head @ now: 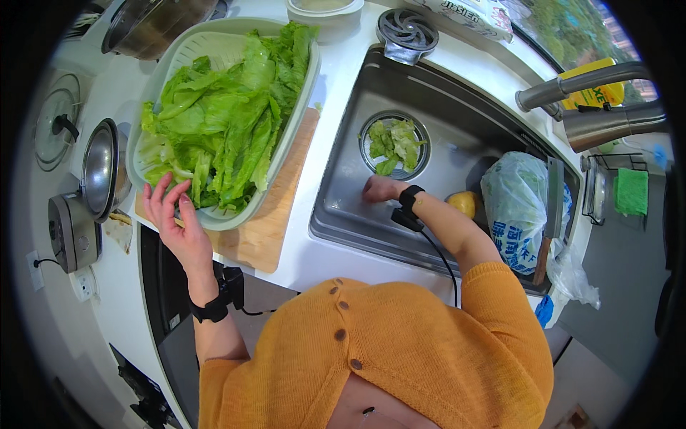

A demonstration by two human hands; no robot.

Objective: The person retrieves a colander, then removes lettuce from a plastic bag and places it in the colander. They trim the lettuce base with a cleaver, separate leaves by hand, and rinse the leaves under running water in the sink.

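Green lettuce leaves [220, 123] are heaped in a pale green plastic basin [314, 69] with a slotted colander insert. My left hand [177, 220] is raised at the basin's near left corner, fingers apart and nothing held; whether it touches the rim is unclear. Over in the stainless steel sink [343, 209], my right hand [381, 189] is low near the bottom, its fingers curled and mostly hidden. Just beyond it, torn lettuce pieces [395, 143] lie in the round drain strainer [366, 153]. A yellowish potato-like item [464, 204] sits beside my right forearm.
A wooden cutting board [265, 236] lies under the basin. At the sink's right are a plastic bag [517, 198] and a cleaver [552, 214] with a wooden handle. The faucet [600, 88] overhangs that side. Metal bowls [102, 166] and a steel pot [155, 27] stand left.
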